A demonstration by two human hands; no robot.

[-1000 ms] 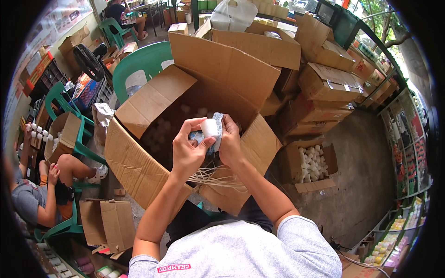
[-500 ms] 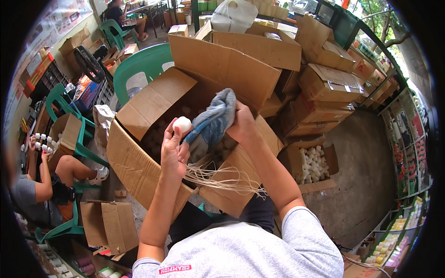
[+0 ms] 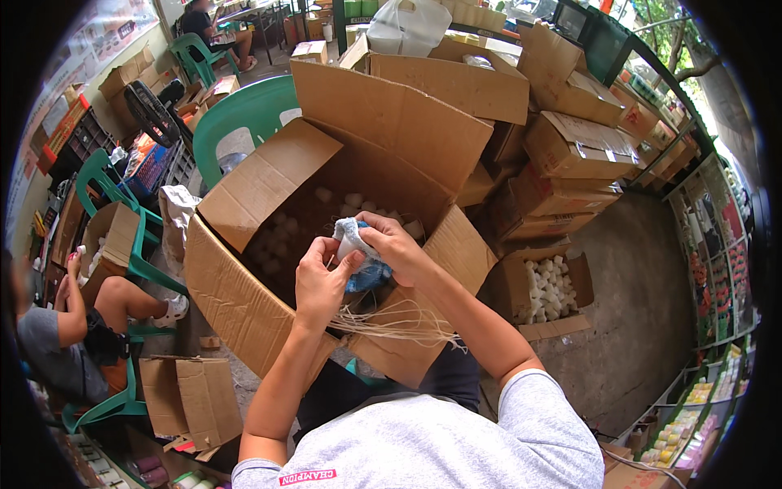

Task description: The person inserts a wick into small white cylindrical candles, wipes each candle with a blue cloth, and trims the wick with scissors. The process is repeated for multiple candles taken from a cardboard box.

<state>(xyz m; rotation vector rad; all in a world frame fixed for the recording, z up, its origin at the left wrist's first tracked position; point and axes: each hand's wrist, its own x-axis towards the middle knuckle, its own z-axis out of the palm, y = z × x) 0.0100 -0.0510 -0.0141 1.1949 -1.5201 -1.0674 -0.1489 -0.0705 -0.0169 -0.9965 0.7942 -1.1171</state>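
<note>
Above a large open cardboard box (image 3: 236, 281), my left hand (image 3: 319, 284) grips a small white candle (image 3: 349, 236) between thumb and fingers. A blue and grey cloth (image 3: 368, 275) is bunched against the candle, and my right hand (image 3: 397, 248) is closed on it, pressing it round the far side. Several more white candles (image 3: 277, 240) lie inside the box. A bundle of pale strings (image 3: 399, 319) drapes over the box's near flap, just below my hands.
To the right stands a smaller box of white pieces (image 3: 547, 289), with stacked cartons (image 3: 570, 179) behind it. Green chairs (image 3: 244, 114) are at the back and left. A seated person (image 3: 61, 326) handles white pieces at left. An opened carton (image 3: 189, 399) sits at lower left.
My hands have come together and the cloth has dropped from its raised position onto the candle. The candle has shifted right and slightly down. The person at left has moved their hands.
</note>
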